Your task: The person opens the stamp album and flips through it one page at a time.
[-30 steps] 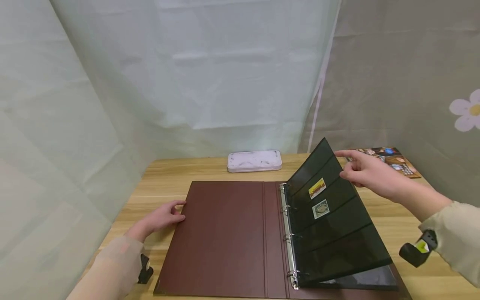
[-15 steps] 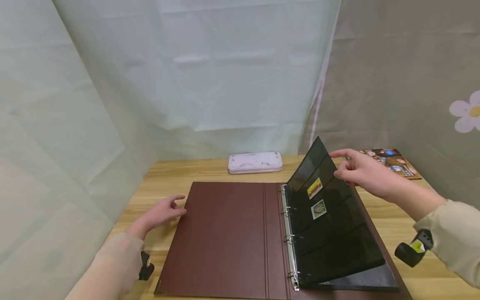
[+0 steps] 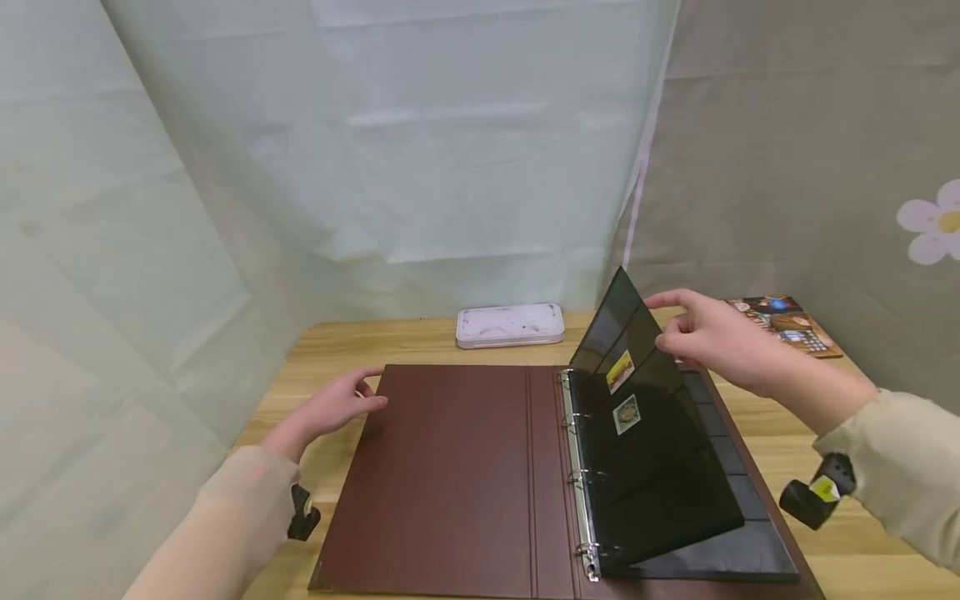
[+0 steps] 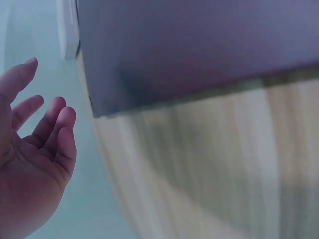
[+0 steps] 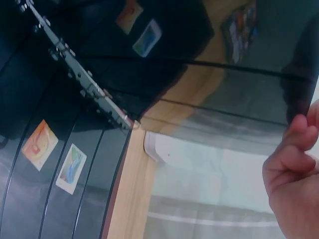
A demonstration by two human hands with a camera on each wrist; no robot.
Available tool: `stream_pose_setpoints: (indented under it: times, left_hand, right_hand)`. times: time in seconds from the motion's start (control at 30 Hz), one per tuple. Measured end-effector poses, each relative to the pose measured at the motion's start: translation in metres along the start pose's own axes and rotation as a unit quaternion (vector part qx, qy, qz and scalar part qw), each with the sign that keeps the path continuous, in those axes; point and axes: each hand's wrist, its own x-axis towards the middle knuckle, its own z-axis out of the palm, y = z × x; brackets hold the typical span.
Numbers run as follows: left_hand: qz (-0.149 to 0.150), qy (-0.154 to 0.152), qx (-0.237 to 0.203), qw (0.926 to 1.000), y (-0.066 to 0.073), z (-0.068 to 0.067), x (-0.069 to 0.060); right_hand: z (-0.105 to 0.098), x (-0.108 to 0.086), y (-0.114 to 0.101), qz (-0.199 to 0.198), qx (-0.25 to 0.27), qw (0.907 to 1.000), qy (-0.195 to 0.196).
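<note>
A dark red ring binder album (image 3: 442,475) lies spread on the wooden table. Metal rings (image 3: 576,477) hold its black stock pages. One black page (image 3: 660,475) stands raised at a slant, with a yellow stamp (image 3: 620,372) and a greyish stamp (image 3: 627,414) on it. My right hand (image 3: 708,335) pinches that page's outer edge, also seen at the right of the right wrist view. At the upper left corner of the cover is my left hand (image 3: 341,405), its fingers loosely bent; in the left wrist view this hand (image 4: 35,164) holds nothing. Beneath the raised page lies another black page (image 3: 750,533).
A flat white case (image 3: 510,325) sits at the table's back edge, behind the album. At the back right lies a colourful printed card or booklet (image 3: 798,329), partly behind the right hand. Pale cloth (image 3: 450,167) hangs behind and beside the wooden table (image 3: 307,350).
The right hand has moved left, tipping the raised page further toward the left and uncovering more of the page below. The left hand has slid up along the cover's left edge.
</note>
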Motion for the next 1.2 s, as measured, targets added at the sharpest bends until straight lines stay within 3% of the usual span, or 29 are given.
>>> stream_pose_setpoints:
  times: [0.37, 0.77, 0.93, 1.2]
  left_hand:
    - [0.061, -0.012, -0.003, 0.9981, 0.039, 0.0, 0.015]
    - [0.077, -0.041, -0.016, 0.996, 0.096, -0.001, 0.031]
    - [0.084, -0.052, -0.044, 0.9941, 0.115, -0.003, 0.034]
    - [0.097, -0.052, -0.053, 0.9925, 0.144, -0.006, 0.043]
  right_hand:
    - [0.016, 0.007, -0.018, 0.027, 0.038, 0.9985, 0.027]
    - [0.032, 0.019, -0.034, 0.036, 0.085, 0.9956, 0.016]
    - [0.035, 0.023, -0.039, 0.037, 0.089, 0.9952, 0.014]
    - [0.04, 0.029, -0.045, 0.034, 0.102, 0.9941, 0.014]
